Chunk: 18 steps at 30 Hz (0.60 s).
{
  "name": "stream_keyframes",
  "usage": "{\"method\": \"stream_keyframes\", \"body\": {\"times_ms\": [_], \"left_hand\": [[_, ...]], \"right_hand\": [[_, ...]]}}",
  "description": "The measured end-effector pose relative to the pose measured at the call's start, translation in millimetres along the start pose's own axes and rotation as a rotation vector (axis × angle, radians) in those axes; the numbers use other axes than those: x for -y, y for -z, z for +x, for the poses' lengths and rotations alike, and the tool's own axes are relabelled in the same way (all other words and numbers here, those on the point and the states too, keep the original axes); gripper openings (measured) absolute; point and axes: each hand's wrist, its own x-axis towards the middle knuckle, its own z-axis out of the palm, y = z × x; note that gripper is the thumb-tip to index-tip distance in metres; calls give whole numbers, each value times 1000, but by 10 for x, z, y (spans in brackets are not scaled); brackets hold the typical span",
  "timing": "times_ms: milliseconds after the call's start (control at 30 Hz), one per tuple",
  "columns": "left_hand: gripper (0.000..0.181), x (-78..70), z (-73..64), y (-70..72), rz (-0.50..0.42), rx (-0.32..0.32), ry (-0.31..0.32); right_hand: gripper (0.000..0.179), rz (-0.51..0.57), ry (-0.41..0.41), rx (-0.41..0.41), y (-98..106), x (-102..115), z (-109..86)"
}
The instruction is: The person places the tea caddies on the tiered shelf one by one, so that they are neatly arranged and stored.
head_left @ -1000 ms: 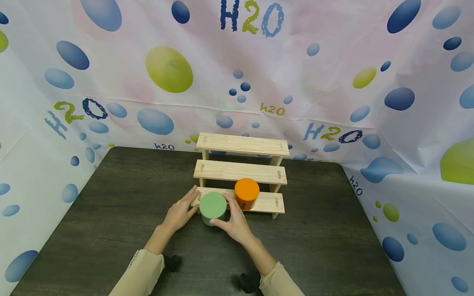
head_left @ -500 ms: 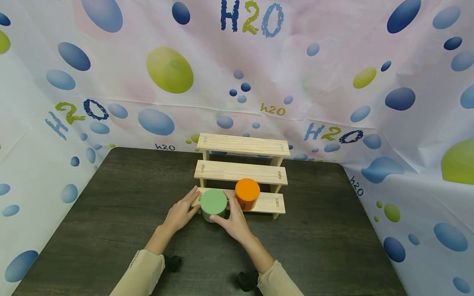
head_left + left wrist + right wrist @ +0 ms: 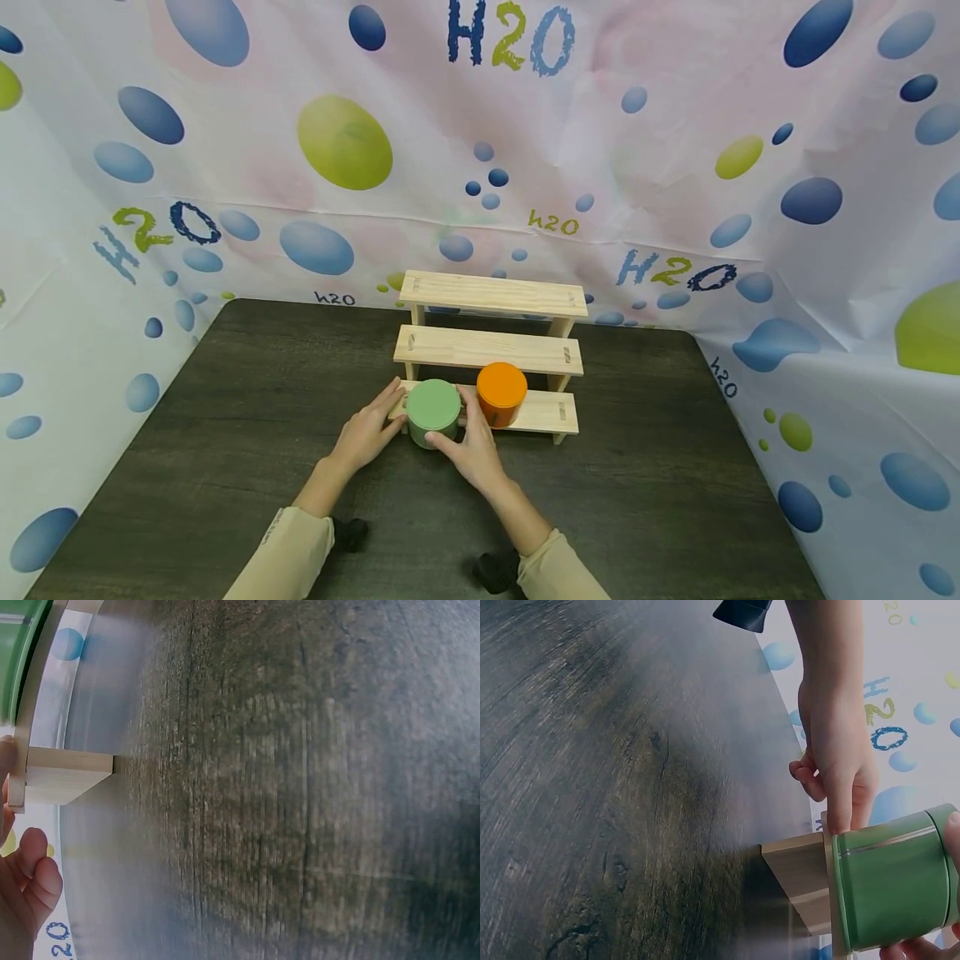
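Observation:
A green lidded canister [image 3: 433, 406] is at the left part of the bottom step of a three-step wooden shelf [image 3: 491, 292]. My right hand [image 3: 477, 458] pinches it between thumb and fingers from the front and right side. In the right wrist view the green canister [image 3: 896, 881] has its base at the step's board. My left hand [image 3: 363, 437] holds the left end of that board with thumb and forefinger; in the left wrist view, other fingers [image 3: 46, 879] are curled below board level. An orange lidded canister [image 3: 501, 387] stands on the same step, to the right.
The shelf stands on a dark wood-grain table [image 3: 660, 483] near its back edge. Behind and at the sides hangs a white sheet [image 3: 637, 158] with blue and green spots. Dark wrist-worn devices [image 3: 497, 572] show under both wrists.
The green canister and my right hand have moved slightly forward, away from me, over the bottom step. My left hand and the orange canister have stayed in place.

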Motion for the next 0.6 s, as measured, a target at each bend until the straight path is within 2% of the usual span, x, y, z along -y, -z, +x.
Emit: {"method": "stream_keyframes", "body": {"times_ms": [600], "left_hand": [[55,-8,-3,2,-1,-4,-3]], "right_hand": [[73,-76,-6,-49,-70,-15,6]]}}
